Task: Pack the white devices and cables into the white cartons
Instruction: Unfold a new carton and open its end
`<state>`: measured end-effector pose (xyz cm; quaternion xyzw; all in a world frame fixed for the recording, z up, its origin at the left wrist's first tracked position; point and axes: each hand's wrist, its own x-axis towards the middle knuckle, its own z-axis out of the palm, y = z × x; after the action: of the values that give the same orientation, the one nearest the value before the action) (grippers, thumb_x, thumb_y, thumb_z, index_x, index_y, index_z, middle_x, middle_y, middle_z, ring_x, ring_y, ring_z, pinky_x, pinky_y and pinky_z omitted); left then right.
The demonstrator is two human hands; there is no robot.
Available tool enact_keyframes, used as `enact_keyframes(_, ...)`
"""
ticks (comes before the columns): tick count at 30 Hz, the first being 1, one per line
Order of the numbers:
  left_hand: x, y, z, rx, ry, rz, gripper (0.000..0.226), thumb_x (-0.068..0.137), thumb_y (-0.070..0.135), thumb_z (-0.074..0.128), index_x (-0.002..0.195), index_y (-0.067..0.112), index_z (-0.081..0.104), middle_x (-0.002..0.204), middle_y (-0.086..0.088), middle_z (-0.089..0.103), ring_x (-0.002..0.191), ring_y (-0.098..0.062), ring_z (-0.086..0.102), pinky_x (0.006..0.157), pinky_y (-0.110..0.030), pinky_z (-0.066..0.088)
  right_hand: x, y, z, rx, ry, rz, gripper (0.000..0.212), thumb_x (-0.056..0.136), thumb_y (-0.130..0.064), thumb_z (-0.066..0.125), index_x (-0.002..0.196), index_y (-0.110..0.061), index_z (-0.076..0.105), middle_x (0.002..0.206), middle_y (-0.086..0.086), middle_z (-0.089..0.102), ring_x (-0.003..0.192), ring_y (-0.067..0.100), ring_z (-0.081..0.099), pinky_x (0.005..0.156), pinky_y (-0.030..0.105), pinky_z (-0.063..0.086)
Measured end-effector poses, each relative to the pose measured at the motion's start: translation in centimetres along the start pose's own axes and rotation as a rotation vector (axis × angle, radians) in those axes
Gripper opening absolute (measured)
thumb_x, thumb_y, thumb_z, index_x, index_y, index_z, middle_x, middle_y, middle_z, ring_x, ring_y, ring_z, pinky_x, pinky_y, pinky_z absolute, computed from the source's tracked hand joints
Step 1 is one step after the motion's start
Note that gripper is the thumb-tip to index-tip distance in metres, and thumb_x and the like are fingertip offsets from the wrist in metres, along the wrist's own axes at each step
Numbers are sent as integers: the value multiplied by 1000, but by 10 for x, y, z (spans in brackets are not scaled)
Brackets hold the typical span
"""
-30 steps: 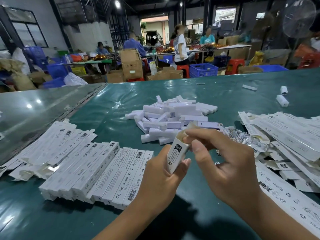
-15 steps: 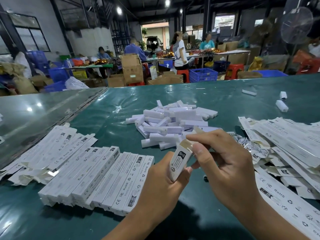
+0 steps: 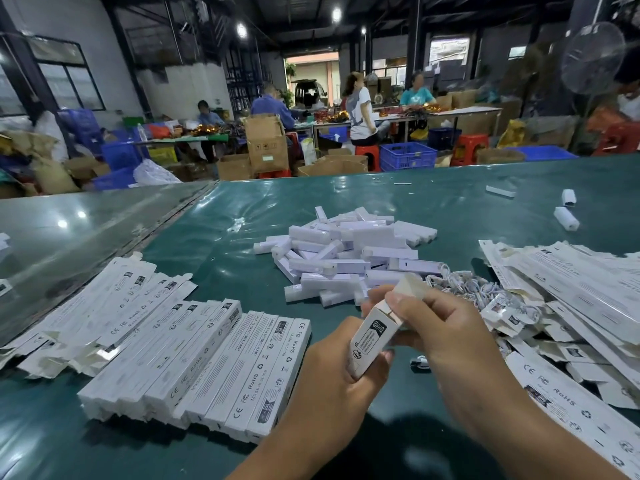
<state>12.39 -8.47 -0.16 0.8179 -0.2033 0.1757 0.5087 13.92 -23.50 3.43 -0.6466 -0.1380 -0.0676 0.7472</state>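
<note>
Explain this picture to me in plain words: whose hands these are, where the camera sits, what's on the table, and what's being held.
There is no machine here. A person wears a wide-angle camera on the head, so you look forward and down at their own two bare hands.

The left hand grips a small white carton by its lower end. The right hand pinches the carton's open top flap.

On the green table lie four groups of things: a row of cartons side by side at the left, a loose pile of white devices in the middle, a tangle of white cables to their right, and flat cartons heaped at the far right.

Behind, other people work at tables among cardboard boxes and blue crates.
</note>
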Motion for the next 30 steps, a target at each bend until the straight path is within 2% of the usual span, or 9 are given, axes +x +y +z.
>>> enact_keyframes(3,1,0,1,-26,-15,-34,15,92,37,65,104,29,63,88,6,68,77,-13,62,66,-28,51,-2,0,-1,-148,-13,-89,25,87,-35,58,95,-34,81,94,-6,79,88,12,75,75,19,57)
enact_keyframes(5,1,0,1,-53,-13,-45,25,92,40,63,108,22,64,90,1,70,84,-22,64,75,-43,51,-6,-4,0,-222,-34,-157,28,87,-41,62,109,-38,78,106,-17,77,99,-1,71,77,9,52)
enact_keyframes(9,-1,0,-1,-90,12,-59,22,94,40,62,106,22,61,89,-1,69,85,-26,64,76,-49,49,-14,-1,2,-536,-110,-334,55,88,-56,58,138,-32,61,131,-30,62,124,-12,54,99,3,37)
enact_keyframes(13,0,-1,0,-34,-1,-57,30,94,50,58,101,20,61,83,-1,68,79,-26,63,71,-49,49,-13,-5,0,-607,-62,-389,48,95,-53,50,134,-30,64,130,-30,61,123,-15,54,98,1,37)
enact_keyframes(18,-1,-1,1,-34,-22,-63,26,94,45,60,95,19,60,79,-2,63,72,-23,59,65,-45,48,-11,-6,-1,-641,19,-447,33,99,-34,55,125,-23,73,120,-23,70,112,-14,61,91,4,44)
enact_keyframes(22,0,-2,2,-11,-33,-55,26,94,46,61,97,20,60,81,-2,64,72,-22,60,65,-44,49,-10,-7,-3,-610,40,-445,37,99,-42,50,122,-26,74,108,-30,72,98,-14,67,78,7,49)
enact_keyframes(26,-1,-1,3,-3,-35,-49,22,94,42,62,98,20,60,76,0,62,63,-14,54,57,-36,46,-10,-3,-2,-615,50,-469,32,98,-32,57,125,-23,73,112,-34,68,104,-14,64,85,1,43)
enact_keyframes(28,-1,0,2,8,-29,-36,21,94,39,63,99,19,60,71,1,59,56,-9,47,52,-24,37,-11,-2,0,-622,31,-497,34,99,-33,55,129,-25,70,121,-32,65,113,-13,61,92,2,41)
enact_keyframes(30,0,1,1,3,-22,-37,20,95,37,64,98,18,60,72,-1,58,55,-9,45,51,-22,35,-10,-1,0,-605,8,-488,38,100,-38,49,130,-27,68,126,-31,64,119,-12,58,95,2,39)
